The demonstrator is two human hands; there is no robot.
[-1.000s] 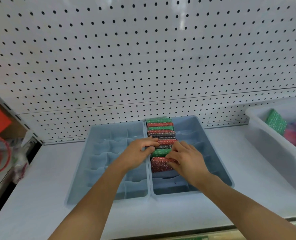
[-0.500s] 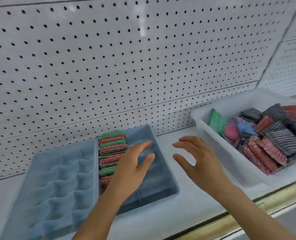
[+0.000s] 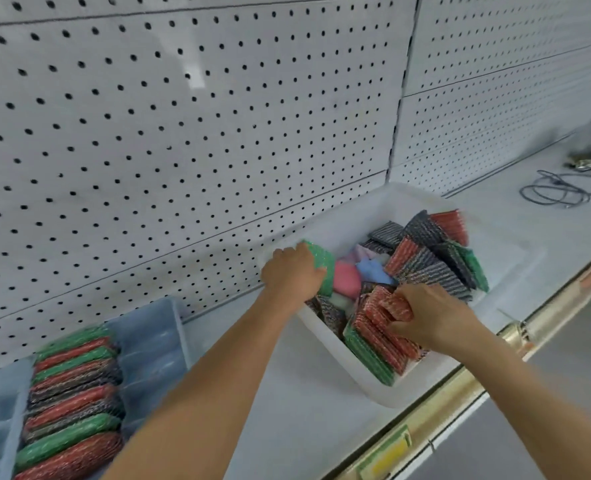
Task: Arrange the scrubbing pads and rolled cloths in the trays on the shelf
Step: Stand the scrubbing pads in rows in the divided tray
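Tray row: your blue tray (image 3: 155, 337), nearest and well left of both grips, holds scrubbing pads (image 3: 72, 400) on edge.
Right hand: your right hand (image 3: 432, 315) curls round a red pad (image 3: 396, 306) in the white bin (image 3: 332, 344).
Left hand: your left hand (image 3: 292, 273) grips a green pad (image 3: 323, 270) at the bin's left wall.
Between grips: rolled cloths (image 3: 347, 280), pink and blue.
Beyond: more pads (image 3: 429, 251), then the pegboard (image 3: 183, 133).

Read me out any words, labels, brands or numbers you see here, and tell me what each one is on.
No text here can be read.
Shelf-edge label: green and yellow tag on the gold rail at the front of the shelf; any print on it is too blurred to read.
Scrubbing pads in the white bin and in the blue tray: no visible labels or brand marks.
Pegboard: plain, only holes.
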